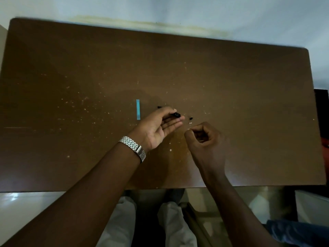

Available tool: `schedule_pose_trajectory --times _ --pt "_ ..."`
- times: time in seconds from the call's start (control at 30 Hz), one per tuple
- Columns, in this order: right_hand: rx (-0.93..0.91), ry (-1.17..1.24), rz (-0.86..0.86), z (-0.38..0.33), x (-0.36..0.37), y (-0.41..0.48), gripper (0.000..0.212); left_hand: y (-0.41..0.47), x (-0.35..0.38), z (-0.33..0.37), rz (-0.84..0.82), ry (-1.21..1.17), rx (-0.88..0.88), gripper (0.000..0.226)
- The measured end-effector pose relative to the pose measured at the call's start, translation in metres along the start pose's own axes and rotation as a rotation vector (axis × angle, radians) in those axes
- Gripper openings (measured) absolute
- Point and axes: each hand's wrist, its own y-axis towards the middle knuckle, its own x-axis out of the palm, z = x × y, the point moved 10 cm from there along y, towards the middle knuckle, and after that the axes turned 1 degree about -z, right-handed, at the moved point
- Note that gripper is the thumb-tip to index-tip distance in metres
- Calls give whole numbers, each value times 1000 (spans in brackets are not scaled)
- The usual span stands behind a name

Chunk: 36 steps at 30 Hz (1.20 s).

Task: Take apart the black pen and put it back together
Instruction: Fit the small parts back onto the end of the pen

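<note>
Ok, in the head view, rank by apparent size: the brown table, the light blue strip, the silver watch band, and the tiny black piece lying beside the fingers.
1. Brown table
2. Silver watch band, though nearer the camera
3. Light blue strip
4. Tiny black piece

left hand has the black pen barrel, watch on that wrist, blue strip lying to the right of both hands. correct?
Not quite. In the head view the blue strip lies on the table to the left of both hands, beyond the left hand, not to the right. The rest holds: the left hand grips the black pen barrel, and the metal watch sits on that wrist. The right hand is curled shut nearby.
</note>
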Motion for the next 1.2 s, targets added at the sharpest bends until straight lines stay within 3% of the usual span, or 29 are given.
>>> schedule_pose_trajectory --times 0.5,1.2 --pt "50 -41 31 -1 1 6 10 0 -2 3 5 -11 31 12" --pt "-1 -105 -30 -17 6 18 14 3 -4 11 38 212 124 10"
